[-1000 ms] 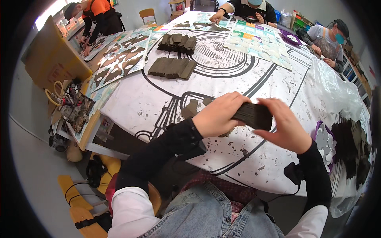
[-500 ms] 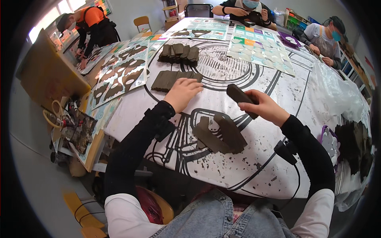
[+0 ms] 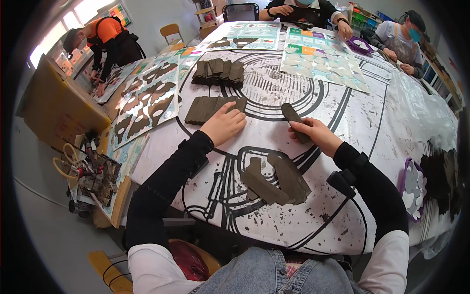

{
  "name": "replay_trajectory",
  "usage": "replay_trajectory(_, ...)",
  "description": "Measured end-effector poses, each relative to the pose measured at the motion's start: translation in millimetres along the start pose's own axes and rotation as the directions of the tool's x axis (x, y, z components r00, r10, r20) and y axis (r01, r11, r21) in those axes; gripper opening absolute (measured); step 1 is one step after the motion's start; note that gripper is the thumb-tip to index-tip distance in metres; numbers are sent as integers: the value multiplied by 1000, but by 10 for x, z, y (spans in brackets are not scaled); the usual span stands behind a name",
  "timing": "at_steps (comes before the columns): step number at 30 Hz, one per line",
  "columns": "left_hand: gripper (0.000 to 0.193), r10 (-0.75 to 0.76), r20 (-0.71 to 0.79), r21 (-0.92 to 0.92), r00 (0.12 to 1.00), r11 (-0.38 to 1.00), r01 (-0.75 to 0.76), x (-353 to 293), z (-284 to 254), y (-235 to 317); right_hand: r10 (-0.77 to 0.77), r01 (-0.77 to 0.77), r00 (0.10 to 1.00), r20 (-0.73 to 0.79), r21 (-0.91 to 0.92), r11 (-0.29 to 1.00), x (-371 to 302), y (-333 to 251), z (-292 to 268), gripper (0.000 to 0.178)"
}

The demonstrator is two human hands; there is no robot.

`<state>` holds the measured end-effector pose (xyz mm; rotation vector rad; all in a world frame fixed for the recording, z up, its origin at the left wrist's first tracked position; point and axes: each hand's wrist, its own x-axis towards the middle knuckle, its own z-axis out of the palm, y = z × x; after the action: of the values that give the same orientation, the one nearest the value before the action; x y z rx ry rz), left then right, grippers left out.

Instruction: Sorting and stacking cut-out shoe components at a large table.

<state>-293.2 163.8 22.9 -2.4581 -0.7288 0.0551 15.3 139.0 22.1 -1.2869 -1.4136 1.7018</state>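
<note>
From my end, I see the right grip (image 3: 313,132) pinched, thumb against fingers, around a dark strip (image 3: 290,113); whether it is 1 piece or a thin bundle, I cannot tell. It's held by its near end, which leaves the far end free, perhaps for easy lining up. My left grip (image 3: 224,125) is relaxed and grasps nothing that I can see; its fingers lie over the right part of the flat stack (image 3: 201,110), probably to steady or square it.

Just beyond sits a ragged stack (image 3: 218,73), its pieces unevenly overlapped. Nearer the body, loose strips (image 3: 290,177) lie on the bench (image 3: 360,127) in 2 groups meeting in a rough V, seemingly for reach by both hands. Far right, a purple tray (image 3: 402,188) corrals white pieces (image 3: 415,188) beside a dark pile (image 3: 439,179).
</note>
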Motion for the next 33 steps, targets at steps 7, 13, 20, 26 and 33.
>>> replay_trajectory(7, 21, -148, -80, -157, 986, 978, 134, -149, 59, -74, -4, 4, 1000, 6, -14, 1000, -28, -5, 29, 45)
replay_trajectory(13, 20, -127, -99, -121, 987, 986, 115, -102, 31, -29, -12, 12, 1000, 0, 6, 1000, -31, 5, 23, 43)
replay_trajectory(20, 23, -96, -45, -64, 994, 994, 93, -24, 3, -33, -39, 39, 999, -13, 16, 999, -38, 30, 32, 41)
replay_trajectory(26, 20, -241, -55, -186, 969, 956, 228, 58, 87, 26, -53, 53, 999, -4, 5, 999, -24, 39, 36, 41)
replay_trajectory(33, 16, -209, -62, -189, 976, 963, 194, 44, 95, -11, -62, 63, 998, -13, 17, 998, -33, 31, 41, 40)
